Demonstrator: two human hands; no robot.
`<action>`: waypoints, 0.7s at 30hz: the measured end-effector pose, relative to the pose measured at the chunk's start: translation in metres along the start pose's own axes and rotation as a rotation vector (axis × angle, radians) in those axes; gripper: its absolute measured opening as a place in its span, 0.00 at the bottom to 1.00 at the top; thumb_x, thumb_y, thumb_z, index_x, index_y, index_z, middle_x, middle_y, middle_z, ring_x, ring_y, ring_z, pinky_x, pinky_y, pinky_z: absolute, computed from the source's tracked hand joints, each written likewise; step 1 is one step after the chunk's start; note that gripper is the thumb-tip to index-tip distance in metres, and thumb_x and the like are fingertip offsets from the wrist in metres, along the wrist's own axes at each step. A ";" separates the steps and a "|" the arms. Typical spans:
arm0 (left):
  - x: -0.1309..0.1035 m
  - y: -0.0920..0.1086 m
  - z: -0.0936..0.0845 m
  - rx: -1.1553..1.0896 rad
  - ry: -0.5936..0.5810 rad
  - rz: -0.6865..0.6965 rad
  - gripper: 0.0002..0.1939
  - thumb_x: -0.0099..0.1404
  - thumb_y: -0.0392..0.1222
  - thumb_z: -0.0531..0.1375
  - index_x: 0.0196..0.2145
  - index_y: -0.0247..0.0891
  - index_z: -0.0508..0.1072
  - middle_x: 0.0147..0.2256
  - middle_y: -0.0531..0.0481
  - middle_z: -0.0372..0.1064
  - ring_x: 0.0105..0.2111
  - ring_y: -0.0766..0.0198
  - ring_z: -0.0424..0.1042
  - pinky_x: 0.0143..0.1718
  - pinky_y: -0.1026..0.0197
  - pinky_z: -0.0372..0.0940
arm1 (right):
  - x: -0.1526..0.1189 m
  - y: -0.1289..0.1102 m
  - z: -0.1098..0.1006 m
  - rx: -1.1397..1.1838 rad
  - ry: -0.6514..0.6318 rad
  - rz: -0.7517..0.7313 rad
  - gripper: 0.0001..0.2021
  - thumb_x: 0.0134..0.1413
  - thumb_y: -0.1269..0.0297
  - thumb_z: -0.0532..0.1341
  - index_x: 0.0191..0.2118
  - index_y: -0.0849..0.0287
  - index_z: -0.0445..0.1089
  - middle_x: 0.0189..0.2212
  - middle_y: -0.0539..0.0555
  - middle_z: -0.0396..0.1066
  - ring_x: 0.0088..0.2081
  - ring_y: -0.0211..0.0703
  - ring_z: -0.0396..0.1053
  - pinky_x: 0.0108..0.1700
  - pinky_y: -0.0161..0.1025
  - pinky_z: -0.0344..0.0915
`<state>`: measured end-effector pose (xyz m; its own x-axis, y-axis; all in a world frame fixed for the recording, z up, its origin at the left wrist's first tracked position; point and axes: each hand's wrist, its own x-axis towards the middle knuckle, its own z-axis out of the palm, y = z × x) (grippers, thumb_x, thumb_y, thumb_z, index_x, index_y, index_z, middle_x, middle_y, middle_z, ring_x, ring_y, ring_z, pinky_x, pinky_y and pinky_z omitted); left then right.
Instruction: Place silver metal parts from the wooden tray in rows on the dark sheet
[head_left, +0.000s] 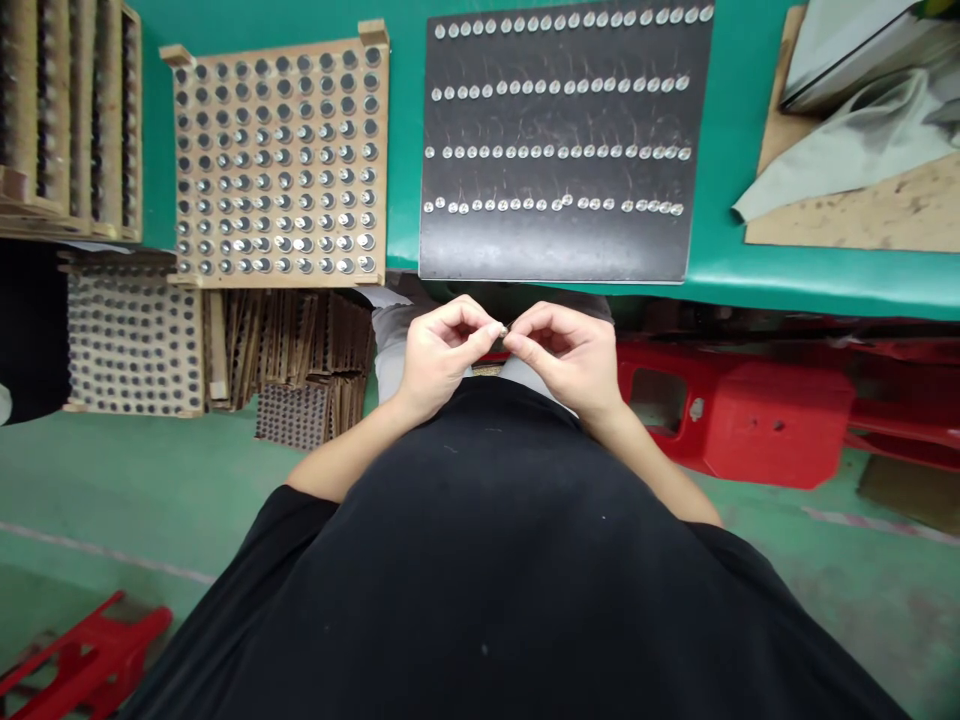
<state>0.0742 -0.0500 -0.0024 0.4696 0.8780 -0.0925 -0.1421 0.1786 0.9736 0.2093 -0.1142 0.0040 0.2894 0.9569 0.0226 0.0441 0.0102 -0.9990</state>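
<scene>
At dial centre, before green table point(405, 180): one small part point(505, 333), fingertip-pinched by left hand point(441, 350) and right hand point(576, 358). Step, seemingly: fine two-handed work; next move calls for steady grip. One o'clock: black board point(555, 245) with metal discs point(536, 152).

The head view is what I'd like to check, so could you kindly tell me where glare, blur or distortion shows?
In the head view, a pale sheen lies along the near edge of the black board; the red stool at lower left looks soft and stretched; the small part between the fingers is too tiny to make out.
</scene>
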 end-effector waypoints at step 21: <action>-0.002 0.011 0.004 -0.206 0.002 -0.306 0.16 0.47 0.45 0.72 0.18 0.33 0.70 0.18 0.57 0.59 0.18 0.77 0.54 0.21 0.68 0.50 | -0.003 0.017 0.003 0.153 0.042 0.060 0.16 0.50 0.47 0.67 0.31 0.57 0.74 0.29 0.50 0.74 0.26 0.34 0.69 0.29 0.35 0.69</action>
<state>0.0754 -0.0511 0.0093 0.5156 0.7709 -0.3739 -0.1678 0.5188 0.8383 0.2062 -0.1163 -0.0136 0.3271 0.9442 -0.0393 -0.1198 0.0002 -0.9928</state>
